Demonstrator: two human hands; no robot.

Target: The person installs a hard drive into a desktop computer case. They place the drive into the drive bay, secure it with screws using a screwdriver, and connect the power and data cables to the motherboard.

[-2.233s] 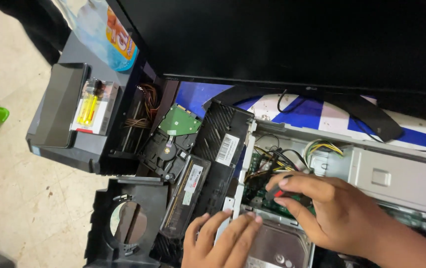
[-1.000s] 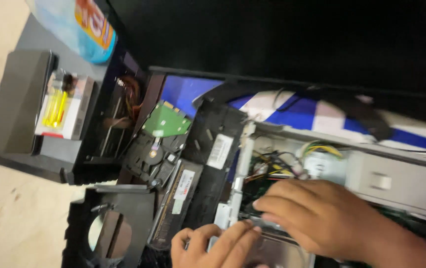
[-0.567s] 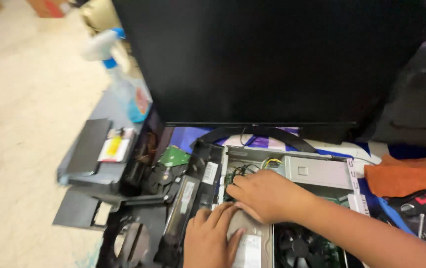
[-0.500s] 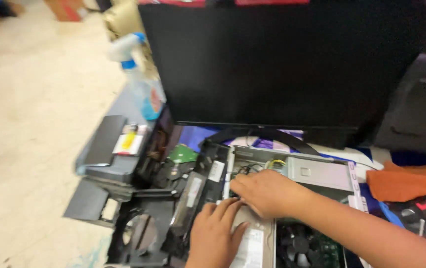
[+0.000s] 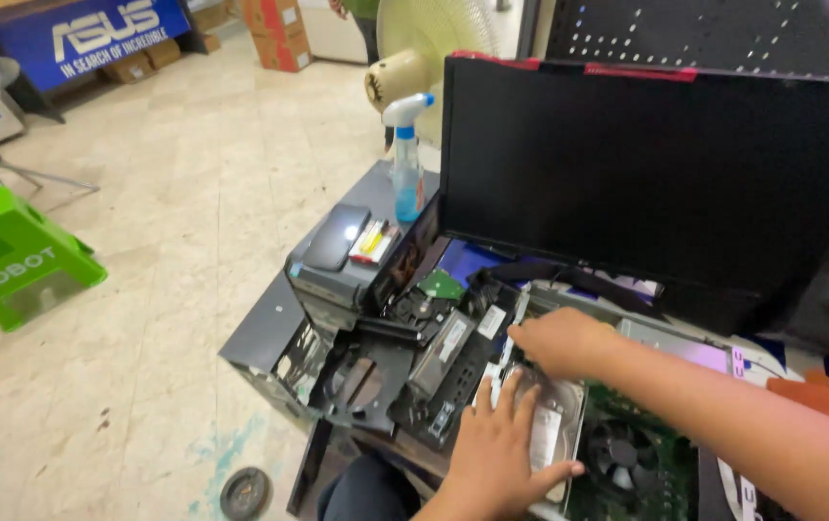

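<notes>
Hard drive (image 5: pixel 557 425) under left hand (image 5: pixel 501 453) fingers.

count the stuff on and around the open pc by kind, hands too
hands: 2, left hand, right hand
hard drive: 1
monitor: 1
spray bottle: 1
phone: 1
cooling fan: 1
total: 7

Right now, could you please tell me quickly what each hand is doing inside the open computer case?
Left hand: open, fingers spread, pressing flat on the hard drive.
Right hand: fingers curled down into the case just above the drive; whether it grips anything cannot be told.
</notes>
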